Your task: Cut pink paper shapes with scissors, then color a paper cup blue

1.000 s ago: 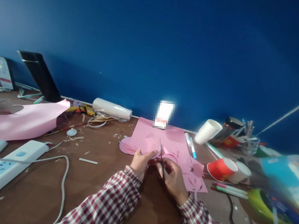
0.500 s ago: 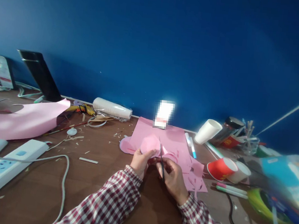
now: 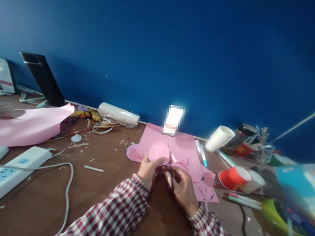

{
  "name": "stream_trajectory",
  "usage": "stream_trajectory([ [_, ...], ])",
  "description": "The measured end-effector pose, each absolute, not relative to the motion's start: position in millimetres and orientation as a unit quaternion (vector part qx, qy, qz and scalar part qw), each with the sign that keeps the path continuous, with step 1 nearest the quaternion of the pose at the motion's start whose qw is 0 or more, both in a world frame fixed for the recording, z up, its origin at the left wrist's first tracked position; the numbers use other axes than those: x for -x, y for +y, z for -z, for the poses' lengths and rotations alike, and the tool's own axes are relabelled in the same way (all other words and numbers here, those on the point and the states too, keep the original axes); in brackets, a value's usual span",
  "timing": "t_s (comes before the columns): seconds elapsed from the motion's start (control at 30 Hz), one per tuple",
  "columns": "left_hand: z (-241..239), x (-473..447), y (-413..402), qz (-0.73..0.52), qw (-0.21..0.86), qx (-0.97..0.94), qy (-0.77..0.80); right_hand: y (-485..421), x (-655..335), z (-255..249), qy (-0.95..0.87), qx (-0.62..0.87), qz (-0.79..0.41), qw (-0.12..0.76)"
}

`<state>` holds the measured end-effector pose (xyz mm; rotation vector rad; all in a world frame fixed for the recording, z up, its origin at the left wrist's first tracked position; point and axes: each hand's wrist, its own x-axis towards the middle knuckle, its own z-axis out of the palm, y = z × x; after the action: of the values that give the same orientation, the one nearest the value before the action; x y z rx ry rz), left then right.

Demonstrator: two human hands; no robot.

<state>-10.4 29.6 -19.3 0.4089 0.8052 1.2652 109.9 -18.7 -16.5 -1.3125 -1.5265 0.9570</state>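
Note:
My left hand [image 3: 147, 171] pinches a rounded piece of pink paper [image 3: 158, 150] and holds it upright over the brown table [image 3: 101, 191]. My right hand [image 3: 184, 188] grips dark scissors [image 3: 170, 166], whose thin blades point up into the right edge of that piece. Beneath both hands lies a larger pink sheet [image 3: 182, 145] with cut-out scraps [image 3: 205, 187] at its right side. Both sleeves are red and white check.
White power strips [image 3: 5, 171] and a cable [image 3: 67, 187] lie at the left, near another pink sheet [image 3: 18, 126]. A sleeve of white cups [image 3: 118, 114] lies by the blue wall. At the right are paper cups [image 3: 234, 177], markers [image 3: 243, 199], a jar [image 3: 242, 136] and blurred boxes.
The rounded pink piece has turned and risen slightly in my left hand, showing more of its face. The scissors and my right hand have barely moved.

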Motion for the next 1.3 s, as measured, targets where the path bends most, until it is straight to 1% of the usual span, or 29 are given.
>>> stream_trajectory([
  [0.53,19.6,10.2,31.2,-0.569,0.710,-0.175,0.375,-16.3,-112.1,23.7,-0.606,0.531,-0.399,0.438],
  [0.9,22.4,10.6,32.1,-0.549,0.732,-0.186,0.357,-15.0,-114.1,25.3,-0.600,0.533,-0.409,0.434],
  [1.3,19.7,11.3,28.8,-0.559,0.737,-0.194,0.327,-15.3,-114.0,20.6,-0.604,0.528,-0.405,0.438],
])
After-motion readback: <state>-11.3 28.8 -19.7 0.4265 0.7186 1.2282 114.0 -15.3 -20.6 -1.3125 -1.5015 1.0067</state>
